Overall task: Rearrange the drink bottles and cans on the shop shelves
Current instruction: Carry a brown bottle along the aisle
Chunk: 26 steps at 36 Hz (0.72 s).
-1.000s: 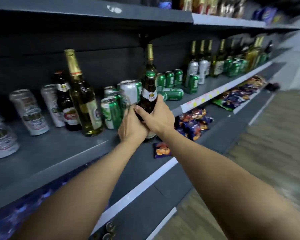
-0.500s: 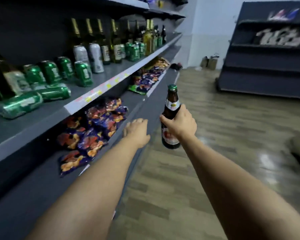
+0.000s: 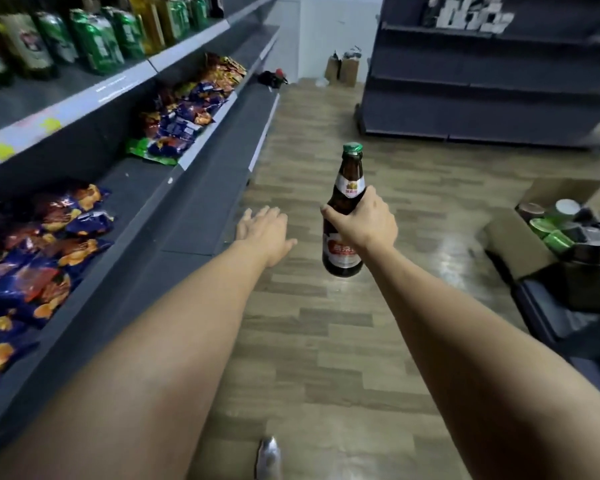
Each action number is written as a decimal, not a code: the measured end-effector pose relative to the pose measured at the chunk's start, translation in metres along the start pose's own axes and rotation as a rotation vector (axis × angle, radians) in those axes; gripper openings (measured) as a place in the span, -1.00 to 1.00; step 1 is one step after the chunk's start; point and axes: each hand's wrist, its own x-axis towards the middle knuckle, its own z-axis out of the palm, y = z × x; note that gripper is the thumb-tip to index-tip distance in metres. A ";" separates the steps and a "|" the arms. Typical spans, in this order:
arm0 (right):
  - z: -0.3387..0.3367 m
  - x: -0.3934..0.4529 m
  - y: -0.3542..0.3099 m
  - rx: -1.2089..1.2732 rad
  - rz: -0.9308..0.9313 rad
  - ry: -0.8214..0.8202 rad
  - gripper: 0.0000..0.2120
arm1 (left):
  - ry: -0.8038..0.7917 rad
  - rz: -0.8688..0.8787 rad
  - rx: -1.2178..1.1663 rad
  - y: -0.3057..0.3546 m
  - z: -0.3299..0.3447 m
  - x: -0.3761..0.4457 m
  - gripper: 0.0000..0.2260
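Currently, a brown beer bottle (image 3: 347, 216) w/ green cap is gripped upright at mid-body by the right hand (image 3: 364, 223), held in the air over the wood floor (image 3: 326, 341), well apart from the shelves. Left hand (image 3: 265, 230) is extended palm-down, fingers relaxed and spread, nothing held. Green cans (image 3: 97, 39) and bottles are stood on the upper shelf (image 3: 94, 91) at left; snack bags (image 3: 42, 244) are laid on the shelf below. A cardboard box (image 3: 520, 244) w/ cans is seen at right.
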 end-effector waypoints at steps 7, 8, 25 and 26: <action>0.030 0.109 0.013 -0.029 0.008 -0.008 -0.42 | 0.011 0.024 -0.007 0.005 -0.002 0.124 -0.45; 0.034 0.127 0.013 -0.032 0.012 -0.009 -0.42 | 0.015 0.024 -0.009 0.004 -0.004 0.144 -0.45; 0.079 0.434 0.009 -0.020 0.037 -0.061 -0.42 | -0.018 -0.005 -0.044 -0.008 -0.027 0.453 -0.49; 0.084 0.453 0.011 -0.018 0.031 -0.065 -0.43 | -0.020 -0.008 -0.044 -0.006 -0.027 0.472 -0.49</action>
